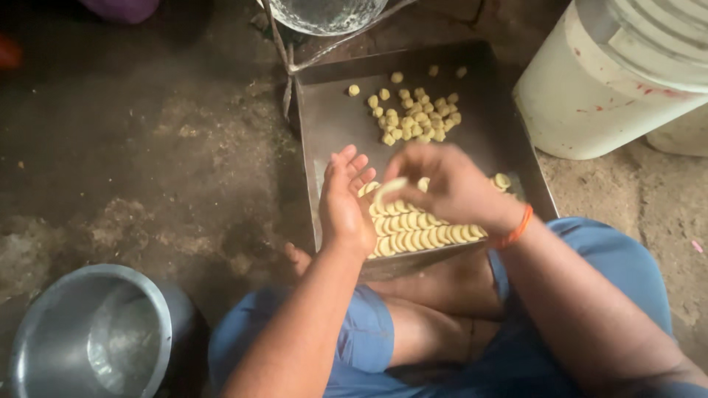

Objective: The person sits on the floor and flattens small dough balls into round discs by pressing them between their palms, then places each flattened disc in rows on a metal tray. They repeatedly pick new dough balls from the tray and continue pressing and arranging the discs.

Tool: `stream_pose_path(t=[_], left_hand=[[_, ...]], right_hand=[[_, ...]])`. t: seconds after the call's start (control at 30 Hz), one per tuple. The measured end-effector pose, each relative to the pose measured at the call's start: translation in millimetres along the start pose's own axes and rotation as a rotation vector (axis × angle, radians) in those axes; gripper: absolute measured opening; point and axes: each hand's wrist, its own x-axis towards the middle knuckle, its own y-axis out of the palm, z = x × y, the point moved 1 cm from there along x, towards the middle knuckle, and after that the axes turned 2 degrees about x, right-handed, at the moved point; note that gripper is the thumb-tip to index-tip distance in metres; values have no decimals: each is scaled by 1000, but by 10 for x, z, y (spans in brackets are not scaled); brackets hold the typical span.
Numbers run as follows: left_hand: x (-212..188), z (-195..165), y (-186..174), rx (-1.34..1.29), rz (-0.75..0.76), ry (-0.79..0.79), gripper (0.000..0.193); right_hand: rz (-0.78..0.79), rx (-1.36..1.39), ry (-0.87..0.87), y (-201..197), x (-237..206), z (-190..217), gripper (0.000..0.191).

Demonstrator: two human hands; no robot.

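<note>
A dark metal tray (332, 125) lies on the floor before my knees. Several small pale dough balls (414, 114) are heaped at its far side. Rows of flattened, curved dough pieces (420, 228) line its near edge. My left hand (344, 203) is held upright over the tray's left part, palm facing right, fingers apart and empty. My right hand (442, 184), with an orange band at the wrist, pinches a thin curved dough piece (385, 190) just beside the left palm, above the rows.
A steel bowl (92, 332) stands on the floor at lower left. A large white bucket (612, 74) stands at upper right, beside the tray. A round glassy vessel (324, 13) on a wire stand sits beyond the tray. The floor is rough and dusty.
</note>
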Motion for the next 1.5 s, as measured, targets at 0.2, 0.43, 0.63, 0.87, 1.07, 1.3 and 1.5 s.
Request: stream_pose_path(t=[0.2, 0.43, 0.63, 0.87, 1.07, 1.3, 1.5], left_hand=[[-83, 107, 101, 360, 103, 97, 49], [-144, 126, 84, 423, 66, 180, 44], [-742, -297, 476, 686, 268, 442, 33], [-1743, -54, 1104, 1147, 1321, 1062, 37], [-1678, 477, 688, 1378, 1405, 1113, 42], [-1742, 535, 781, 1429, 1420, 1100, 48], [-1756, 579, 863, 1485, 1434, 1089, 53]], right_hand=[[-19, -569, 375, -316, 297, -1191, 25], [50, -937, 616, -295, 309, -2009, 35], [-275, -778, 566, -496, 292, -2166, 38], [-394, -820, 141, -480, 418, -2498, 26], [-299, -787, 275, -237, 604, -2612, 37], [-327, -803, 282, -141, 639, -2482, 34], [-390, -824, 316, -180, 629, -2487, 29]])
